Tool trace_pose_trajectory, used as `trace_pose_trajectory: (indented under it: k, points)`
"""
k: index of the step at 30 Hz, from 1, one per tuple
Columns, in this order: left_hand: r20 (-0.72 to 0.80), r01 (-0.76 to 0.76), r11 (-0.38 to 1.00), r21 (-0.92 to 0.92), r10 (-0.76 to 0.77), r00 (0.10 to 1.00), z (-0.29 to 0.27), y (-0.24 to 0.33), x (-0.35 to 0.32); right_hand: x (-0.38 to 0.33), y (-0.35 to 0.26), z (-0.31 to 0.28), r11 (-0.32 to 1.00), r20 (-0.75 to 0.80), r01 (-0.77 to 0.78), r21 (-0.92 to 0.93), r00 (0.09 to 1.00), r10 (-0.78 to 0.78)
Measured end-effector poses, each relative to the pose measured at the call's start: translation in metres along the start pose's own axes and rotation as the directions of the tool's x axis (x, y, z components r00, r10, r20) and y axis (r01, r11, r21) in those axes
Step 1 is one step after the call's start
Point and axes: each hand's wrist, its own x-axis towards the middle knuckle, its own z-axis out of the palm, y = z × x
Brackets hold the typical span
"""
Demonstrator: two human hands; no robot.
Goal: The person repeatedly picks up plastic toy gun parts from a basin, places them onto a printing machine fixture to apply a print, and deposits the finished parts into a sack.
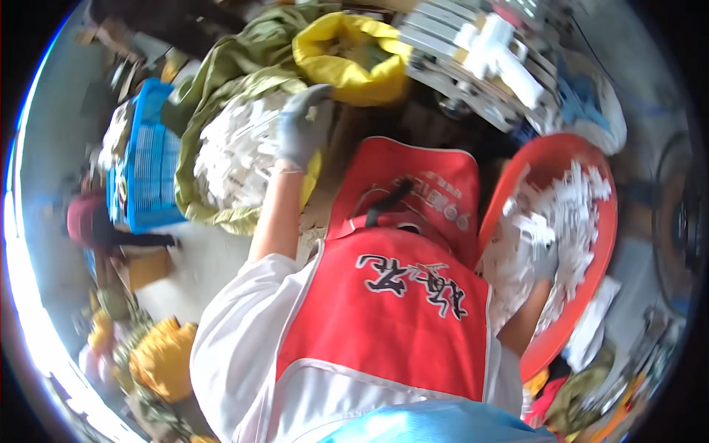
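Landmark for everything here: the red apron point(384, 310) we're wearing.

Left hand point(297, 134): grey glove, forward-left of the apron, over the right edge of a green sack point(187, 181). Fingers curled, thumb spread away from them, so the grip is moderately wide; we see nothing in it. Contact with the sack: can't tell.

White plastic pieces point(236, 151) heap inside that sack, left of the apron's upper half.

Right hand point(545, 264): also grey glove, right of the apron, reaching into a red basin point(543, 155). Another heap of white parts point(580, 210) sits in there. One brighter white part point(533, 230) lies right at the fingertips. Fingers are blurred and low contrast, so we can't tell if they're pinching it or only next to it, nor how wide that grip is.

Around the apron: yellow bag point(314, 55), mouth spread, ahead and slightly left; slatted grey bench point(443, 43) ahead and slightly right, a white object point(491, 52) on top, kind unclear. Blue crate point(155, 166) well left, past the green sack. Person in a maroon top point(88, 221) farther left, bent over near a cardboard box point(149, 269). Orange-yellow sack point(166, 362) left of the apron's lower half.
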Motion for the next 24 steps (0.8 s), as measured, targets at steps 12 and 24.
trace_pose_trajectory:
  k: [12, 24]
  points:
    - [0.004, -0.187, 0.982, 0.009, 0.186, 0.982, 0.015, 0.047, 0.057, -0.078, 0.077, 0.148, 0.921, 0.156, 0.384, -0.069, 0.916, -0.370]
    - [0.294, -0.496, 0.855, -0.154, 0.519, 0.803, 0.078, 0.097, 0.154, -0.102, 0.050, 0.226, 0.765, 0.299, 0.610, -0.207, 0.784, -0.545]
